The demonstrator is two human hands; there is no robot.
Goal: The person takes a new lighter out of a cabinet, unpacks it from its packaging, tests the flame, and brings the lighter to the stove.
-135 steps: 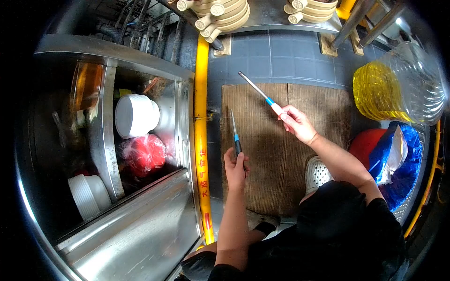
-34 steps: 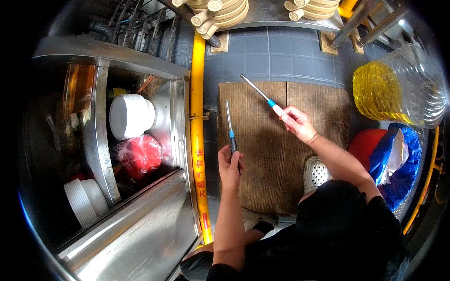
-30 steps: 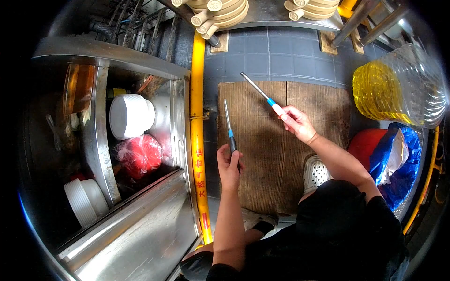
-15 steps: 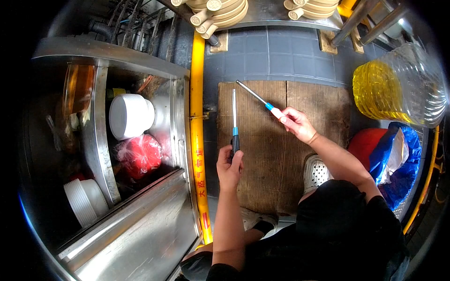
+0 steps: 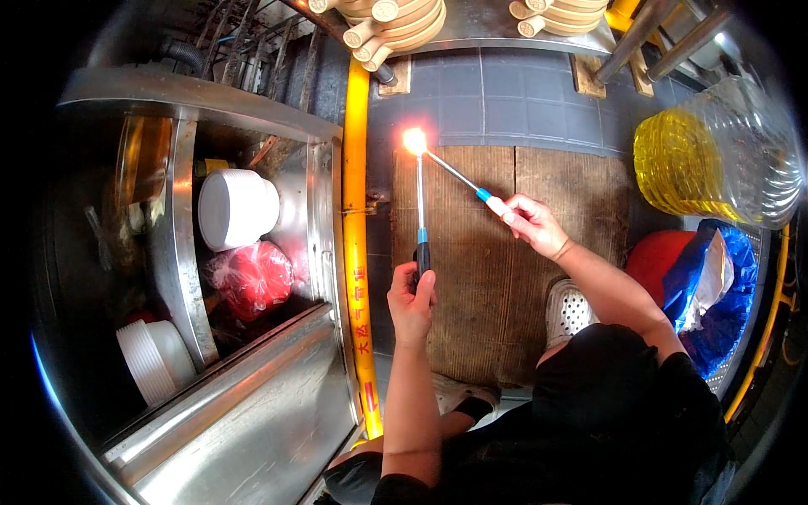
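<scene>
Hands [image 5: 411, 305] apart, each around a lighter [image 5: 422, 236]

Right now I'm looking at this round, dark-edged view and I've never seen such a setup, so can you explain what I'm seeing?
There's no machine: these are a person's bare hands, seen by a camera worn on the head, looking forward and down. The left hand holds a black-handled wand, and the right hand a pale-handled wand. Both have metal stems, their tips close to a bright orange glow; the glare hides whether they touch. Below, a brown ridged sheet covers part of the dark tiled floor. At the picture's left is a metal cabinet with white containers; at its right, a clear jug with yellow liquid.
</scene>
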